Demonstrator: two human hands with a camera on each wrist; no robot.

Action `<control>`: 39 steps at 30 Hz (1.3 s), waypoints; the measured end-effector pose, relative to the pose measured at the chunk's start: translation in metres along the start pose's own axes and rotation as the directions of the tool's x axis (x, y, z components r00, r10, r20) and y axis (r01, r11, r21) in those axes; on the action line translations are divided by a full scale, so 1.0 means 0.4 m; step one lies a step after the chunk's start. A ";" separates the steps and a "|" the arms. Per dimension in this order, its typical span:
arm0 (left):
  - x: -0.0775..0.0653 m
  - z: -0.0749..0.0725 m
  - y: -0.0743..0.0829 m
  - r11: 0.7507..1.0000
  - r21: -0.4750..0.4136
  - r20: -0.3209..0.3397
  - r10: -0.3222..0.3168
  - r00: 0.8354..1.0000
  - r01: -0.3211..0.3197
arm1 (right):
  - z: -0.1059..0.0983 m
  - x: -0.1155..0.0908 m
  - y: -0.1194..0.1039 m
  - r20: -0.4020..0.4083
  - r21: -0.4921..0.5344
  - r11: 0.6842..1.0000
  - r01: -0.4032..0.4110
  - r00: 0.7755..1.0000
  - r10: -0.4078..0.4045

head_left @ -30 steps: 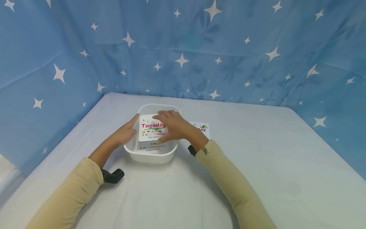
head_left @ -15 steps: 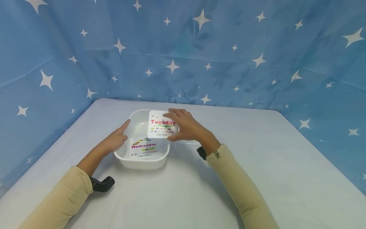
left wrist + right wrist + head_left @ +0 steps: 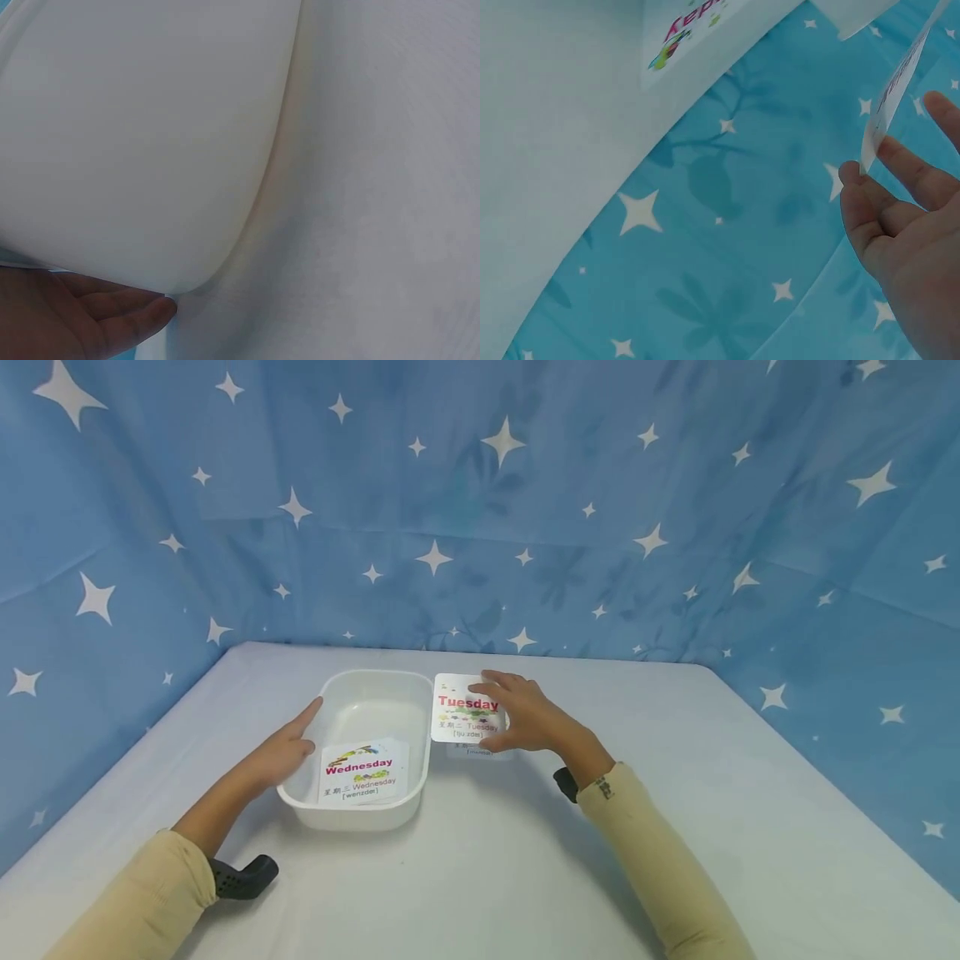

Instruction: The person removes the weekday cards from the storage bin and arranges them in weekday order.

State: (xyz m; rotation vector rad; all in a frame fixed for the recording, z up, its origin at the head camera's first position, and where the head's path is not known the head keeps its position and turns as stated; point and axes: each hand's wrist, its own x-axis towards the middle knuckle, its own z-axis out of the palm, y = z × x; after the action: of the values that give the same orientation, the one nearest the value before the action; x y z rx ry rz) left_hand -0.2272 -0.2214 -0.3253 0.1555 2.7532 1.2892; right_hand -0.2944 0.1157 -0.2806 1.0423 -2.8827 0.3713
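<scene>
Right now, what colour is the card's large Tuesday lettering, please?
The large lettering is pinkish red, clearest in the head view.

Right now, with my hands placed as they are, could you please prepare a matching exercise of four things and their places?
1. Tuesday card
2. Wednesday card
3. white tub
4. left hand

A. on the cloth-covered table
B. at the white tub's left rim
C. held in the right hand
D. lying inside the white tub

Pairs: 1-C, 2-D, 3-A, 4-B

The tub (image 3: 352,819) is presenting smooth, slightly glossy plastic; I am seeing smooth paper on the Tuesday card (image 3: 461,712) and Wednesday card (image 3: 362,773); the tablecloth (image 3: 450,877) and curtain (image 3: 390,502) are showing matt cloth.
</scene>
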 end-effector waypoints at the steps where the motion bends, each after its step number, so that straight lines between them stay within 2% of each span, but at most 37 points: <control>1: -0.001 0.002 -0.002 1.000 -0.001 -0.001 -0.001 1.000 0.001 | 0.000 -0.006 0.008 -0.001 0.003 1.000 -0.013 1.000 0.013; 9: -0.004 0.004 -0.003 1.000 -0.004 -0.011 0.006 1.000 -0.006 | -0.003 -0.054 0.087 0.017 0.001 0.998 -0.059 0.998 0.059; 19: -0.009 0.005 -0.003 1.000 0.019 -0.018 -0.005 1.000 0.005 | -0.002 -0.085 0.189 0.104 0.004 0.985 -0.173 0.980 0.172; 26: -0.007 0.010 -0.007 1.000 0.020 -0.014 -0.011 1.000 0.012 | 0.001 -0.098 0.211 0.148 0.017 0.978 -0.208 0.968 0.203; 39: -0.010 0.010 -0.009 1.000 0.020 -0.003 -0.017 1.000 0.017 | 0.013 -0.107 0.221 0.187 0.017 0.979 -0.203 0.963 0.196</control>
State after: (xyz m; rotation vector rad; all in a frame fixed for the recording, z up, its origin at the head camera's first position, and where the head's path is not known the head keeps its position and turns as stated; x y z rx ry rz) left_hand -0.2228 -0.2215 -0.3305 0.1316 2.7642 1.2598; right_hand -0.3175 0.2067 -0.3094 0.8327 -3.1707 0.3551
